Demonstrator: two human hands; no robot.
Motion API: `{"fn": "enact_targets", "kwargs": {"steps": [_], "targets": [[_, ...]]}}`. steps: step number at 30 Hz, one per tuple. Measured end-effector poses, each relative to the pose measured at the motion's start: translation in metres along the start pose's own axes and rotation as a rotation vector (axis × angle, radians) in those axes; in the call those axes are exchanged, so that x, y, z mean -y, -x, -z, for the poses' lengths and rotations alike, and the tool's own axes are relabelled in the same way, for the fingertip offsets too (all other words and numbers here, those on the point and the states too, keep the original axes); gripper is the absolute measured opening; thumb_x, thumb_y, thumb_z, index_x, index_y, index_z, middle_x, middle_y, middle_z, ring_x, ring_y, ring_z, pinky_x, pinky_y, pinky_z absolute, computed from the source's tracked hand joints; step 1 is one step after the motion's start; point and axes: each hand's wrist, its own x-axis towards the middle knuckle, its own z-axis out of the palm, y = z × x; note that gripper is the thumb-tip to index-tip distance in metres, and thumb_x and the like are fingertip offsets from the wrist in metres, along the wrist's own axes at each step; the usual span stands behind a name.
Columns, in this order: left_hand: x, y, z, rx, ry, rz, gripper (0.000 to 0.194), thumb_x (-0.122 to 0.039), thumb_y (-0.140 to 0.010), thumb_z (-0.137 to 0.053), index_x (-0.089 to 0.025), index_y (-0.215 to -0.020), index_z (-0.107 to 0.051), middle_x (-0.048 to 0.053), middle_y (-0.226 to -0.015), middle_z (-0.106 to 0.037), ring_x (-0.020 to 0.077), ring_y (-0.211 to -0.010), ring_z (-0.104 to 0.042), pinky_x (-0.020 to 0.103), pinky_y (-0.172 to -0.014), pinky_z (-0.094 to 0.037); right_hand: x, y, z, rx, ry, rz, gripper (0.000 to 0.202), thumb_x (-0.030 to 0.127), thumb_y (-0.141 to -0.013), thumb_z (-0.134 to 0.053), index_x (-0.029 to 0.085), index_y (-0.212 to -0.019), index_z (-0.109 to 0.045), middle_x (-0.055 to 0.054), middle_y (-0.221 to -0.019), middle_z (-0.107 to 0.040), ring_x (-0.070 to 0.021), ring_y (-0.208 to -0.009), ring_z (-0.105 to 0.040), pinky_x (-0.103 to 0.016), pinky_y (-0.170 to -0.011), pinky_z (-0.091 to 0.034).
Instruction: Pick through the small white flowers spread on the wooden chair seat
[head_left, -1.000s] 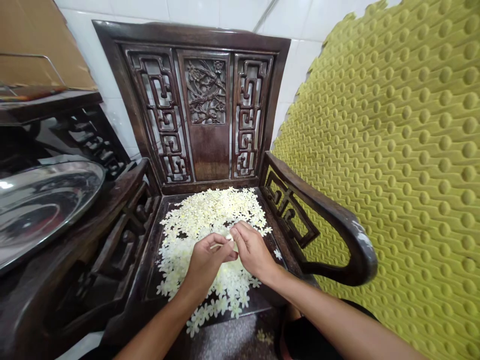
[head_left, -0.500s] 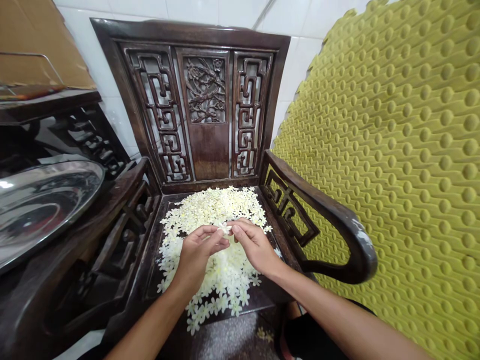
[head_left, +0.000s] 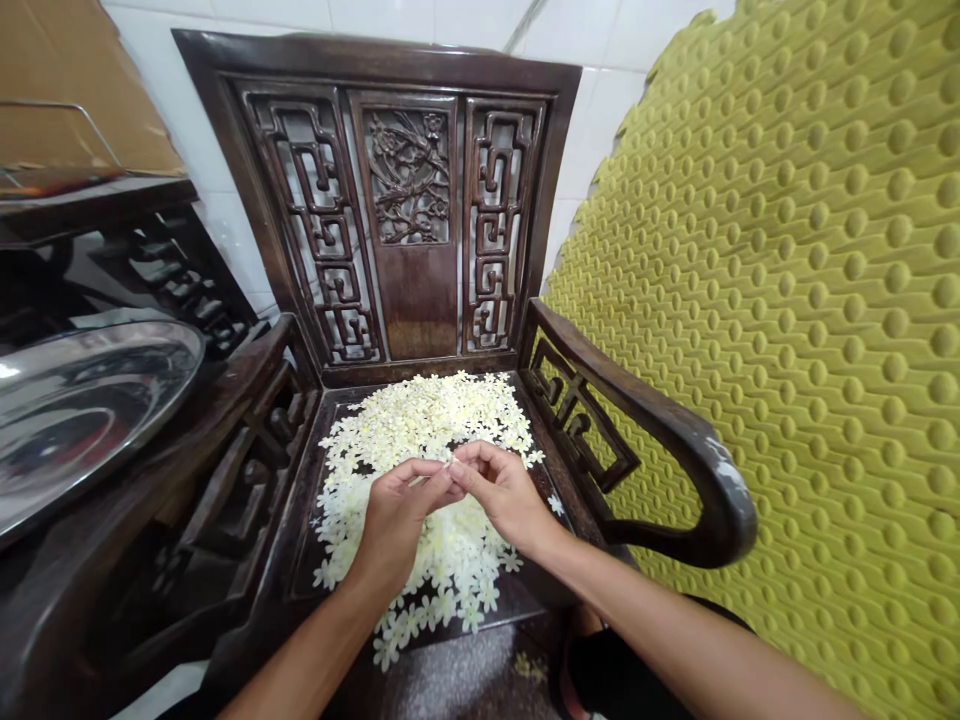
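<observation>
My left hand and my right hand meet fingertip to fingertip above the chair seat, both closed in a pinch. A tiny pale bit of a white flower shows between the thumbs and fingers; the rest of it is hidden. Below and behind the hands, many loose white flowers with yellowish centres cover much of the dark wooden seat. They lie thickest toward the backrest, and some spread to the seat's front edge. A single flower lies apart by the right side.
The carved chair back rises behind the flowers, with a curved armrest on the right. A shiny metal tray rests by the left armrest. A yellow bumpy mat stands along the right. Small yellowish bits lie on the floor.
The fingertips of both hands have drawn together over the white flower, whose petals showed plainly before and are now mostly covered. The view has shifted very slightly.
</observation>
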Motion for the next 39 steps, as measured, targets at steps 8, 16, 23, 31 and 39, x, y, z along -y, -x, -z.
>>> {"fn": "enact_targets", "kwargs": {"steps": [8, 16, 23, 31, 39], "targets": [[0.001, 0.003, -0.002, 0.005, 0.022, 0.059, 0.015, -0.027, -0.074, -0.081, -0.014, -0.076, -0.073, 0.002, -0.074, -0.073, 0.0150, -0.073, -0.070, 0.030, -0.082, -0.058, -0.002, -0.002, 0.009, -0.064, 0.370, 0.188, 0.038, 0.040, -0.099, -0.053, 0.018, -0.068, -0.057, 0.003, -0.066, -0.048, -0.0132, -0.065, -0.046, -0.026, -0.063, -0.036], [-0.003, -0.003, 0.001, -0.105, -0.088, -0.042, 0.020, -0.032, -0.073, -0.081, -0.015, -0.082, -0.074, 0.003, -0.074, -0.074, 0.0182, -0.072, -0.072, 0.033, -0.079, -0.059, 0.004, -0.001, 0.012, -0.006, 0.428, 0.265, 0.032, 0.040, -0.102, -0.046, 0.019, -0.100, -0.070, -0.004, -0.086, -0.062, -0.0181, -0.083, -0.059, -0.032, -0.078, -0.045], [-0.010, -0.003, 0.001, -0.107, -0.290, -0.303, 0.011, -0.028, -0.075, -0.077, -0.018, -0.080, -0.077, 0.004, -0.081, -0.074, 0.0179, -0.072, -0.071, 0.028, -0.073, -0.058, 0.012, 0.005, 0.009, -0.035, 0.558, 0.372, 0.016, 0.029, -0.093, -0.064, 0.022, -0.106, -0.070, -0.006, -0.099, -0.070, -0.0194, -0.088, -0.062, -0.033, -0.083, -0.049], [-0.011, -0.001, -0.001, -0.057, -0.322, -0.291, 0.016, -0.028, -0.079, -0.075, -0.018, -0.092, -0.077, 0.006, -0.092, -0.074, 0.0196, -0.079, -0.073, 0.029, -0.076, -0.059, 0.010, 0.005, 0.009, -0.069, 0.558, 0.352, 0.013, 0.026, -0.094, -0.062, 0.023, -0.099, -0.073, -0.004, -0.093, -0.073, -0.0197, -0.086, -0.067, -0.033, -0.081, -0.050], [-0.012, 0.005, -0.002, 0.002, -0.472, -0.404, 0.023, -0.027, -0.081, -0.073, -0.025, -0.103, -0.079, 0.007, -0.103, -0.073, 0.0198, -0.081, -0.070, 0.028, -0.076, -0.057, 0.010, 0.002, 0.011, -0.042, 0.549, 0.408, 0.017, 0.024, -0.097, -0.058, 0.025, -0.106, -0.073, -0.005, -0.096, -0.069, -0.0206, -0.093, -0.063, -0.034, -0.085, -0.048]]}}
